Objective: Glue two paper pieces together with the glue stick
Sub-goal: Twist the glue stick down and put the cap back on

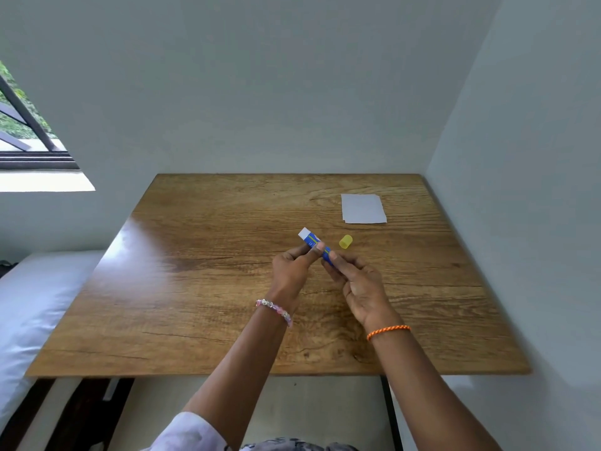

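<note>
A blue glue stick [314, 242] with a white tip is held above the middle of the wooden table [208, 288], its white end pointing up and left. My left hand [292, 271] pinches its barrel between thumb and fingers. My right hand [356, 284] grips its lower blue end. The yellow cap [345, 241] lies on the table just right of the stick, apart from both hands. Two white paper pieces [363, 208] lie stacked, slightly offset, at the far right of the table.
Walls close off the table's far and right edges. A bed with a white sheet [35, 307] lies at the left. A window [26, 125] is at the upper left. A black table leg [392, 415] stands below the front edge.
</note>
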